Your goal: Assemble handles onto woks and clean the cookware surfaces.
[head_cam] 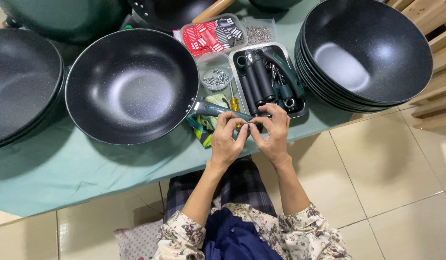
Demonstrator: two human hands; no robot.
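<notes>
A black speckled wok (131,84) lies on the green-covered table (64,168) with its short dark-green handle stub (213,109) pointing right. My left hand (228,139) and my right hand (273,132) meet at the end of that stub, fingertips pinched together on a small part too tiny to make out. Both hands touch the handle end. A yellow-handled screwdriver (235,102) lies just behind my fingers.
A metal tray (300,103) holds several black and green handles. Beside it sit a clear cup of screws (216,77), a box of red and grey tags (211,33), a stack of woks (367,53) at right and more pans (21,82) at left.
</notes>
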